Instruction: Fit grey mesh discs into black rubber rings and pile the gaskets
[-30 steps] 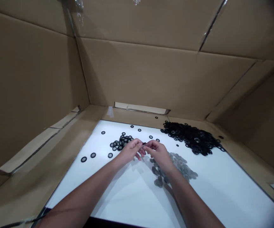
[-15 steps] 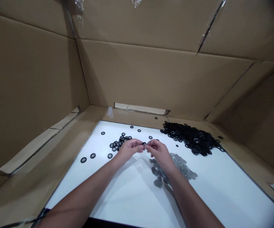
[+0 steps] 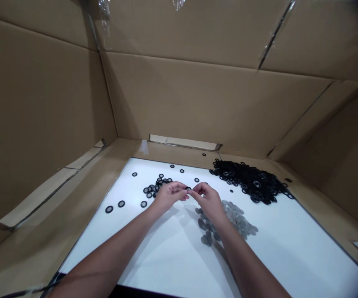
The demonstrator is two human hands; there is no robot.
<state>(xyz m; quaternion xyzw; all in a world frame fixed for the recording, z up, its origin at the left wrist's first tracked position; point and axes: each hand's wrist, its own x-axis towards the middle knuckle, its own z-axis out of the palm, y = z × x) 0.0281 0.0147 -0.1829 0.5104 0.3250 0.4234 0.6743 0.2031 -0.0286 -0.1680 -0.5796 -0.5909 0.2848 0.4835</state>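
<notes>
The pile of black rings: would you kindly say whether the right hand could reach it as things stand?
Probably yes: no barrier shows between the right hand and the pile of black rings, though that hand is occupied with a small black ring.

No readable text or labels.

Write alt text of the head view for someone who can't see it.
A bare left hand and right hand hold a small black ring between them over a white tabletop. Grey-centred black rings cluster beyond the left hand, a heap of black rings lies back right, and grey discs are partly hidden by the right arm; cardboard walls stand behind.
</notes>
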